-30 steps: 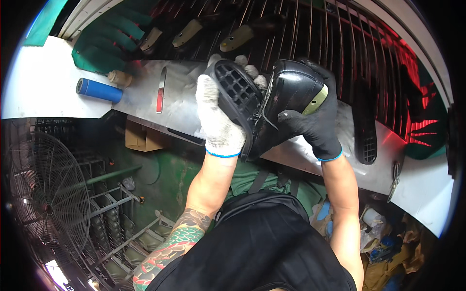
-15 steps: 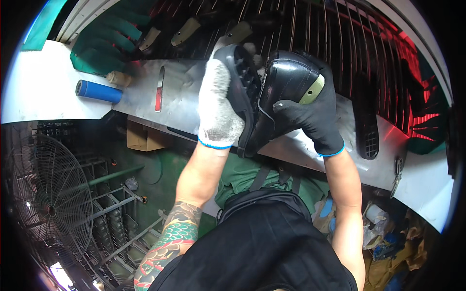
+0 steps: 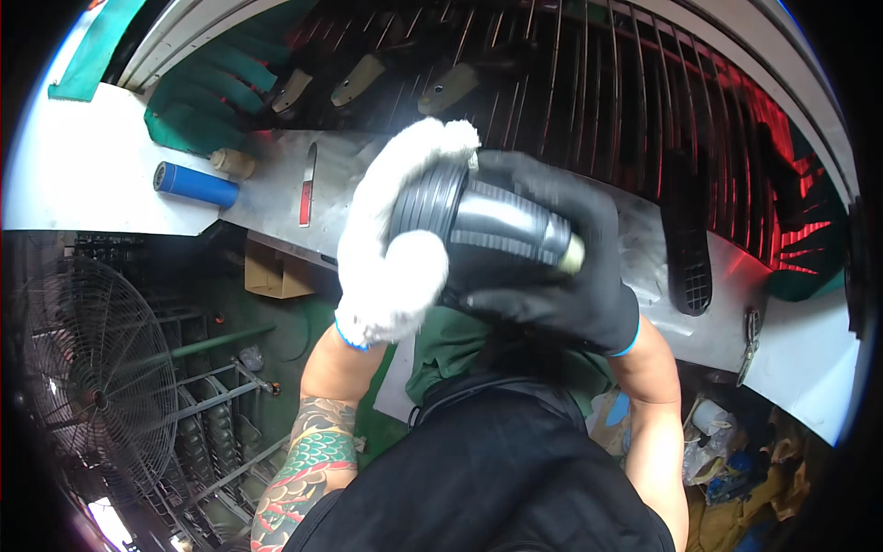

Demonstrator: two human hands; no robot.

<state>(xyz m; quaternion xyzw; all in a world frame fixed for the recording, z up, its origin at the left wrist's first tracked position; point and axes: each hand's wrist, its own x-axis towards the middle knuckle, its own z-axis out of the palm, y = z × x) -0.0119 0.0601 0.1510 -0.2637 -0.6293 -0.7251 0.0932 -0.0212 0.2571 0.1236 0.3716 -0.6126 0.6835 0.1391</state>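
Observation:
A black shoe upper is held between my two hands above the metal bench, blurred by motion. The pale green end of a shoe last sticks out on its right side. My left hand, in a white knit glove, wraps round the ribbed black sole on the left side of the upper. In a black glove, my right hand curls round the upper from the right. Sole and upper lie close against each other; whether they meet all round cannot be seen.
Beyond the bench, metal rods under red light carry several dark shoes on lasts. A red-handled flat tool and a blue cylinder lie left. Another black sole rests right. A caged fan stands lower left.
Both hands have come nearer my body and turned the shoe. The sole and upper, earlier seen with a gap between them, are now close together.

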